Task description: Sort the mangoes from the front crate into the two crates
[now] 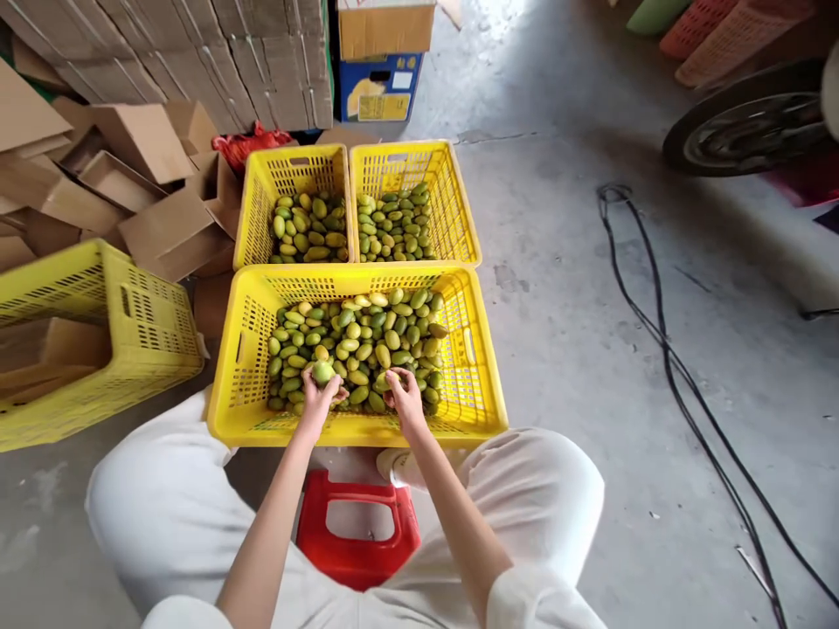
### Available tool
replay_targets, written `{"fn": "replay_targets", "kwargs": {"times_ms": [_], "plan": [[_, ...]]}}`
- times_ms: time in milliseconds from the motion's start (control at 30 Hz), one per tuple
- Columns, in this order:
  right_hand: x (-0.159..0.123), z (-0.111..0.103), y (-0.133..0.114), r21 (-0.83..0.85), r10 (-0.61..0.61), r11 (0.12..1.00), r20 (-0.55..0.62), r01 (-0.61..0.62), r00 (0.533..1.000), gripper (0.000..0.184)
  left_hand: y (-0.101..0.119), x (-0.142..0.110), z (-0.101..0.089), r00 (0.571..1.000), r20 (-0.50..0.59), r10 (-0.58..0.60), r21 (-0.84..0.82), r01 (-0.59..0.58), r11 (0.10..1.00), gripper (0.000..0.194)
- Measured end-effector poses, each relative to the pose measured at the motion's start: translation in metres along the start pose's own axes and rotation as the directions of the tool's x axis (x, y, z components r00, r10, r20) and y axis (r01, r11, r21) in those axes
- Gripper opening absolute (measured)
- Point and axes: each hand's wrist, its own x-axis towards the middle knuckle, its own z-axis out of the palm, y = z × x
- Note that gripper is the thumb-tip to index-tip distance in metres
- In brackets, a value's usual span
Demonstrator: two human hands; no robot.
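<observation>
In front of me is a large yellow plastic crate (357,430) with many small green and yellow mangoes (357,341) heaped in it. My left hand (318,404) is closed round a round-looking green mango (322,373) above the near left part of the heap. Over the near right part, my right hand (406,404) is closed with its fingers on another green mango (382,383), just above the pile. Parts of the fingers on both hands are hidden.
Beyond stand two smaller yellow crates, left (244,218) and right (468,218), with more mangoes. A yellow crate (154,323) of cardboard and loose boxes (148,144) lie left. A red stool (357,559) is below me. Black cable (665,341) and a wheel (682,131) are right.
</observation>
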Motion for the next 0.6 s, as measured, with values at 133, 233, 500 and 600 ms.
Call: {"fn": "replay_targets", "kwargs": {"times_ms": [133, 233, 500, 600], "plan": [[-0.043, 0.004, -0.007, 0.198, 0.123, 0.973, -0.002, -0.12, 0.992, 0.064, 0.016, -0.032, -0.005, 0.99, 0.139, -0.026, -0.162, 0.049, 0.986, 0.054], [-0.061, 0.001, -0.016, 0.298, 0.076, 0.948, 0.121, -0.109, 0.99, 0.06, 0.027, -0.042, -0.01, 0.973, 0.227, -0.043, -0.201, 0.09, 0.976, 0.049], [-0.074, -0.009, -0.05, 0.388, 0.003, 0.912, 0.311, -0.13, 0.95, 0.051, 0.031, -0.067, -0.006, 0.985, 0.116, 0.125, -0.137, -0.109, 0.985, 0.068], [-0.079, -0.007, -0.054, 0.482, 0.001, 0.871, 0.197, -0.098, 0.98, 0.046, 0.032, -0.073, -0.01, 0.991, 0.061, 0.117, -0.254, -0.098, 0.962, 0.064]]}}
